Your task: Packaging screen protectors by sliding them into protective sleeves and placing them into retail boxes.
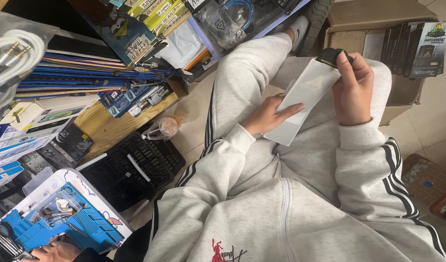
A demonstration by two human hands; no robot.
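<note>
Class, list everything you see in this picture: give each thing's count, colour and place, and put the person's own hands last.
flat white packet with a black top strip: one, white and black, held over the lap
brown cardboard box: one, brown, upper right, holding dark retail packs
black plastic crate: one, black, on the floor left of the knee
clear round plastic container: one, clear, beside the crate
blue work mat with small tools: one, blue, lower left
coiled white cable in a clear bag: one, white, upper left
stacked blue flat packs: several, blue, left shelf
another person's hand: one, bottom left edge
left hand: one, fingers laid on the packet's face
right hand: one, gripping the packet's top end
</note>
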